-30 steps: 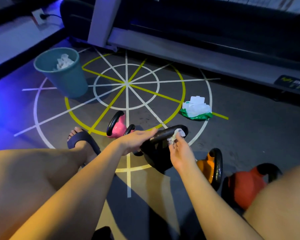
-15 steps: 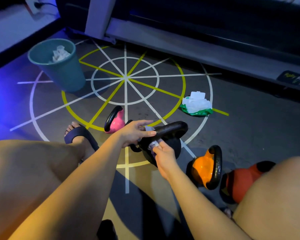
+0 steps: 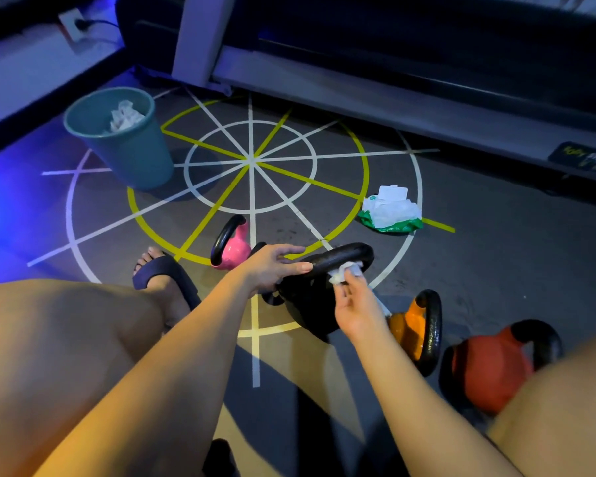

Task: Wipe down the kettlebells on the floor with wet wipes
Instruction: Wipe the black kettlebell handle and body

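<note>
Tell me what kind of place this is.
Most likely a gym or a home workout room. Several kettlebells sit on the floor, a circle of training lines is marked on the floor, and what looks like a treadmill base runs along the back.

Around the black kettlebell (image 3: pixel 303 304): the pink kettlebell (image 3: pixel 231 251) stands close on its left, the orange kettlebell (image 3: pixel 406 325) just on its right. Beyond it, bare floor (image 3: pixel 334 208) reaches to the wipes pack (image 3: pixel 391 211).
</note>
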`<state>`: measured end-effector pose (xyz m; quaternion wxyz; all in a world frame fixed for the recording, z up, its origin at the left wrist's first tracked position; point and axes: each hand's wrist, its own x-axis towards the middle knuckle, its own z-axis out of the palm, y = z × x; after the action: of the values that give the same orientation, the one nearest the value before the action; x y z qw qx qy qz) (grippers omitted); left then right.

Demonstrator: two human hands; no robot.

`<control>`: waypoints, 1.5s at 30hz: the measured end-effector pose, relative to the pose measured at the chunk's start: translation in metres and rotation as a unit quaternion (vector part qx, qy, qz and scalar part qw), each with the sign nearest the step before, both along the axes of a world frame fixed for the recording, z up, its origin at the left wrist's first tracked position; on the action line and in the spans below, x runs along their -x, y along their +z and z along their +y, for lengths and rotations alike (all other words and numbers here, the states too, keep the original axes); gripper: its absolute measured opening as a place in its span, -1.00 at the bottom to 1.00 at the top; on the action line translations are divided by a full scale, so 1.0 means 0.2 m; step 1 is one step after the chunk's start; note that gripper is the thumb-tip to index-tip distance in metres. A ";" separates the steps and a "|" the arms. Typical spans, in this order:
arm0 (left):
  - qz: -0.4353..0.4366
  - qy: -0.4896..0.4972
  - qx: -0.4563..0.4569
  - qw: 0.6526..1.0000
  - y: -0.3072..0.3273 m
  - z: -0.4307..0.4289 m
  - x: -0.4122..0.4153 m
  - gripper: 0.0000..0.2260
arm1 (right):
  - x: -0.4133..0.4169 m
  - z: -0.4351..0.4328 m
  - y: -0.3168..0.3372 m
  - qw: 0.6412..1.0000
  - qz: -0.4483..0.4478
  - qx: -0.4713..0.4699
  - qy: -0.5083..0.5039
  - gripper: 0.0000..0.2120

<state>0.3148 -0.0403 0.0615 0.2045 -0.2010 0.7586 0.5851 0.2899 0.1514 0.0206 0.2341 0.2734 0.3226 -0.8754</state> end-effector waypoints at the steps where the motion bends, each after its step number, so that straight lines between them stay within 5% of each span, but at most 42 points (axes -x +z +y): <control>1: -0.010 -0.002 0.016 1.000 0.00 0.00 0.01 -0.47 | 0.02 0.03 0.01 1.000 -0.004 0.003 -0.019 -0.80; 7: -0.039 0.030 0.032 0.998 0.04 0.02 0.02 -0.44 | -0.01 -0.02 -0.01 0.998 0.012 -0.058 0.025 -0.57; 14: -0.020 0.039 0.034 0.998 -0.02 0.01 0.02 -0.52 | -0.21 -0.18 -0.01 0.967 0.107 -0.169 0.156 -0.64; 21: -0.022 0.042 0.033 0.998 -0.05 0.01 0.02 -0.47 | -0.23 -0.14 -0.08 0.782 0.260 -0.482 0.297 -0.80; 26: -0.010 0.044 0.039 0.998 -0.03 0.03 0.00 -0.55 | -0.18 -0.10 -0.13 0.700 0.338 -0.545 0.314 -0.79; 31: 0.000 0.041 0.048 0.998 0.01 0.05 -0.01 -0.62 | -0.15 -0.09 -0.13 0.606 0.311 -0.604 0.414 -0.69; 37: -0.008 0.044 0.051 0.998 0.02 0.05 -0.02 -0.60 | -0.15 -0.08 -0.10 0.637 0.287 -0.664 0.264 -0.83; 41: -0.004 0.045 0.055 0.997 0.02 0.05 -0.02 -0.60 | -0.07 -0.07 -0.06 0.700 0.248 -0.644 0.184 -0.80; 45: -0.003 0.052 0.045 0.998 0.00 0.06 -0.03 -0.66 | -0.03 -0.05 -0.09 0.651 0.295 -0.647 0.265 -0.79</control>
<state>0.3201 -0.0286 0.0611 0.1668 -0.2511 0.7723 0.5592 0.2955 0.1405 0.0023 0.1121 -0.0140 0.9181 -0.3798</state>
